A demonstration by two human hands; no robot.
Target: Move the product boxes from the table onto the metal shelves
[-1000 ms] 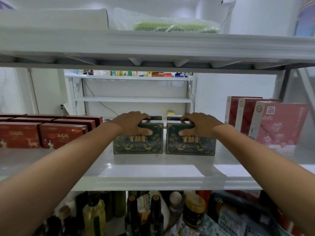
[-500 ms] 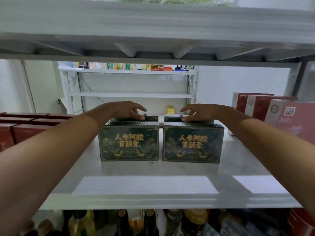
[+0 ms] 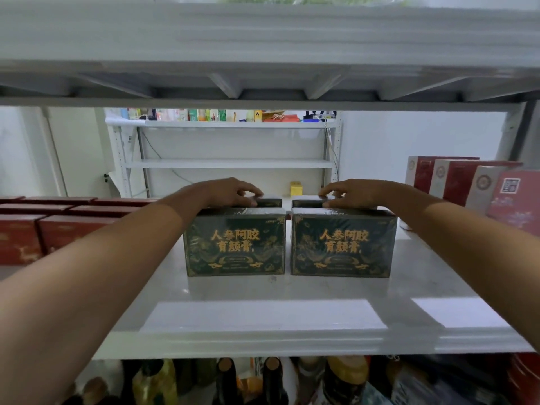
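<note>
1. Two dark green product boxes stand upright side by side on the middle of the metal shelf (image 3: 263, 320), the left green box (image 3: 235, 247) and the right green box (image 3: 342, 248) facing the shelf's front edge with a narrow gap between them.

2. Behind each, a second green box shows only as a sliver of its top: the rear left box (image 3: 270, 202) and the rear right box (image 3: 304, 202), toward the shelf's back edge.

3. The left hand (image 3: 230, 192) and the right hand (image 3: 355, 192) reach over the front pair, fingers loosely curled and resting on the tops of the rear boxes; whether they grip or only nudge is hard to tell, the fingertips being partly hidden.

4. Judged from this, at least four boxes are already shelved and the current step looks like squaring up the back row. The table is out of view, so how many remain cannot be told.

5. Flat red boxes (image 3: 58, 223) fill the shelf's left end; tall red and pink boxes (image 3: 467, 182) stand at its right end, leaving free space only in the centre and along the front edge.

6. The upper shelf (image 3: 263, 39) hangs low overhead, limiting lift. Bottles (image 3: 228, 378) crowd the level below.
</note>
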